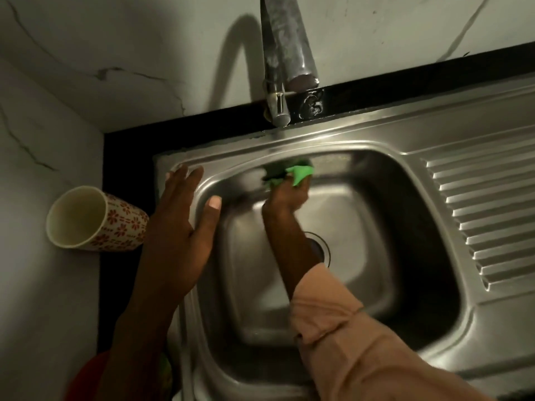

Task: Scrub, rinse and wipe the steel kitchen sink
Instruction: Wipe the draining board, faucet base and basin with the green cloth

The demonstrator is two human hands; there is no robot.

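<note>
Dim corner, marble-look wall, black counter edge; steel sink [376, 175] set into it, tap [285, 53] above the back rim. Right hand [285, 198] reaches into the basin, fingers curled round a green scrubber [292, 172] pressed to the back wall, blurred; left hand [181, 224] lies flat, fingers straight, on the sink's left rim. Drain [320, 247] half hidden behind the right forearm; patterned cup [95, 218] lies tipped at left.

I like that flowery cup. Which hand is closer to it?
Left. The left hand rests on the sink's left rim, just beside the cup; the right hand scrubs the basin's back wall, farther away.
</note>
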